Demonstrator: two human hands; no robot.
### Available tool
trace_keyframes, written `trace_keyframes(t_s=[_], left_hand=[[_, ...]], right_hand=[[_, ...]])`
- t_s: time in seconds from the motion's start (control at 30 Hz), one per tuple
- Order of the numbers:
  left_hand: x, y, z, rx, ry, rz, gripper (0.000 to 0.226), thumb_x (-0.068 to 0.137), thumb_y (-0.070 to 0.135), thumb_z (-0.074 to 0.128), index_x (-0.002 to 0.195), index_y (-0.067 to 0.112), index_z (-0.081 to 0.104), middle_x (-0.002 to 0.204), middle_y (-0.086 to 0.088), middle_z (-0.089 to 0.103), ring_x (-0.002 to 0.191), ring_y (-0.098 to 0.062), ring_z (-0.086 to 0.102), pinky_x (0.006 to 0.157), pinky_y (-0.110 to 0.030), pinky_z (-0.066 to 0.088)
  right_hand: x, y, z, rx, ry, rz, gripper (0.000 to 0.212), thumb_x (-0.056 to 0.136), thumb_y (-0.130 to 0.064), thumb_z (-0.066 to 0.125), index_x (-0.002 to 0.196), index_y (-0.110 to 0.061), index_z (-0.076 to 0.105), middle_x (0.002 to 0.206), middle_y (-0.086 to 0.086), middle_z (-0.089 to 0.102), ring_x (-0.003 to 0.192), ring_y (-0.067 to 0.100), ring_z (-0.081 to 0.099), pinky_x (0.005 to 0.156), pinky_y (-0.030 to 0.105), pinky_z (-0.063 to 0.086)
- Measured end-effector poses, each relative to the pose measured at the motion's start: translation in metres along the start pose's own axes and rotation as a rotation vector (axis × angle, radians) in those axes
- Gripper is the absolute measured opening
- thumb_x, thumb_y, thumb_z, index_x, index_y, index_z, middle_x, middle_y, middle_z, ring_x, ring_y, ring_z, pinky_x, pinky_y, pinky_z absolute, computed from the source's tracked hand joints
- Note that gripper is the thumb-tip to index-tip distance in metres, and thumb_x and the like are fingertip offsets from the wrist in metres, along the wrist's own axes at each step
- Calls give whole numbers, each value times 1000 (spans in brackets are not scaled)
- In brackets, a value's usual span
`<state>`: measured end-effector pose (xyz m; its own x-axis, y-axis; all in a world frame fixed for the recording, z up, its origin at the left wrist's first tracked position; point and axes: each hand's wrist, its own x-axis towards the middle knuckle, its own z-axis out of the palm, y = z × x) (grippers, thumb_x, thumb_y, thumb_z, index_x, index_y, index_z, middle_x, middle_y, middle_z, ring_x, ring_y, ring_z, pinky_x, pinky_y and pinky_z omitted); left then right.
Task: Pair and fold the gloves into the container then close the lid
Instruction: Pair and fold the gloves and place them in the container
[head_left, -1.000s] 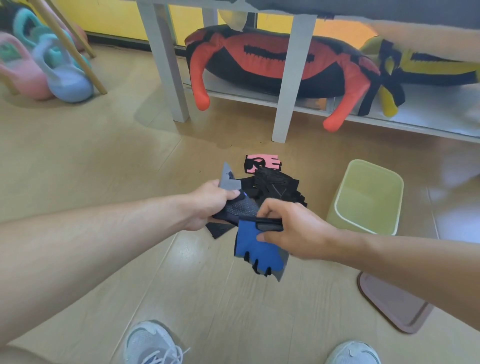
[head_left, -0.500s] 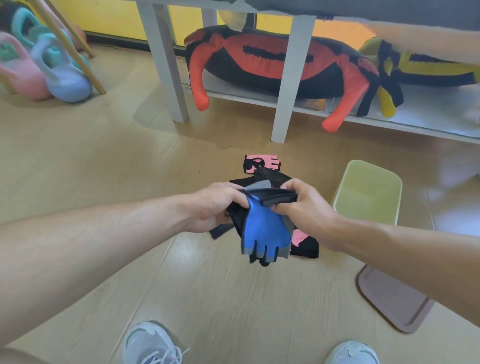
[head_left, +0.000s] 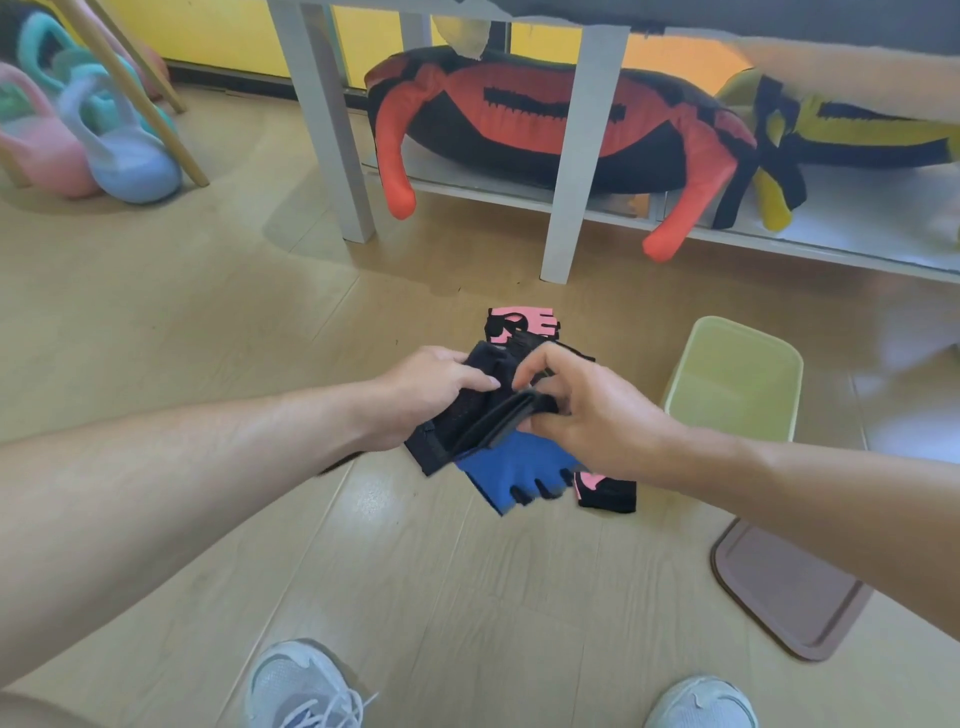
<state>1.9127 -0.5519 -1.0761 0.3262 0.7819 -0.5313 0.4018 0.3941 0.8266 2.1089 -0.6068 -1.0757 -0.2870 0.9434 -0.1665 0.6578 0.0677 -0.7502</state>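
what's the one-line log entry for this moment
step: pairing | both hands hold blue gloves | left hand | right hand | bin open | lid on floor

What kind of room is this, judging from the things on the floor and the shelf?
Probably a home gym or fitness room. Pastel kettlebells stand on the wooden floor, a red and black sandbag lies on the low white shelf, and both hands hold fingerless blue workout gloves.
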Motion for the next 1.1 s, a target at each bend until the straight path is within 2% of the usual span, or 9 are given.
trace_keyframes(t_s=[0.17, 0.27, 0.33, 0.43, 0.53, 0.67, 0.83, 1.0, 1.1], left_hand=[[-5, 1, 9, -83, -62, -55, 20, 99, 14, 54, 94, 6, 71, 84, -9, 70, 78, -23, 65, 69, -31, 48], [-7, 2, 7, -112, -113, -91, 26, 101, 22, 45, 91, 8, 65, 85, -10, 64, 75, -20, 60, 70, -31, 45], [-6, 2, 5, -75, -230, -98, 46, 98, 35, 37, 108, -1, 63, 97, -12, 57, 84, -23, 52, 76, -33, 39], [-3, 0, 4, -84, -363, -112, 68, 94, 45, 32, 139, -2, 52, 112, -14, 57, 99, -27, 46, 87, -41, 38], [-7, 2, 6, -81, -414, -74, 48, 98, 36, 46, 128, 1, 61, 112, -13, 66, 95, -25, 62, 74, -31, 51], [-9, 2, 10, 8, -426, -26, 12, 99, 5, 57, 109, 6, 64, 82, 0, 73, 68, -12, 71, 53, -20, 52], [-8, -4, 9, 145, -420, -16, 9, 99, 14, 64, 106, 18, 67, 91, 4, 75, 78, -12, 72, 60, -24, 54], [-4, -8, 8, 281, -390, -7, 14, 96, 26, 68, 107, 17, 67, 83, 1, 64, 65, -13, 55, 58, -27, 44], [-2, -8, 6, 358, -349, 29, 21, 94, 34, 71, 109, 19, 70, 93, 0, 75, 79, -16, 66, 70, -36, 53]], right_hand=[[4, 2, -3, 78, 157, 42, 23, 80, -28, 87, 83, -30, 64, 63, -34, 64, 56, -6, 57, 55, 9, 41], [3, 3, -3, 169, 155, 88, 17, 75, -32, 90, 79, -30, 73, 74, -16, 74, 68, 9, 68, 63, 26, 58], [2, 4, -3, 216, 144, 108, 16, 74, -32, 90, 80, -29, 75, 80, -5, 77, 79, 19, 74, 71, 36, 63], [3, 7, -2, 216, 140, 116, 22, 72, -34, 92, 83, -28, 74, 77, -7, 77, 67, 6, 71, 63, 26, 59], [5, 9, -1, 174, 177, 125, 30, 69, -34, 94, 83, -30, 68, 66, -14, 69, 55, -7, 58, 54, 12, 46], [6, 11, -1, 111, 187, 102, 27, 72, -33, 92, 88, -30, 71, 73, -7, 71, 58, -2, 56, 57, 17, 51], [8, 18, -2, 79, 149, 80, 14, 79, -31, 88, 90, -33, 79, 69, -10, 69, 57, -2, 53, 52, 11, 44], [10, 25, -2, 41, 84, 144, 32, 79, -42, 85, 107, -36, 71, 87, -14, 66, 71, -2, 60, 62, 12, 45], [10, 31, -4, 61, -14, 204, 26, 81, -50, 80, 92, -28, 74, 79, -12, 72, 63, -5, 61, 55, 11, 44]])
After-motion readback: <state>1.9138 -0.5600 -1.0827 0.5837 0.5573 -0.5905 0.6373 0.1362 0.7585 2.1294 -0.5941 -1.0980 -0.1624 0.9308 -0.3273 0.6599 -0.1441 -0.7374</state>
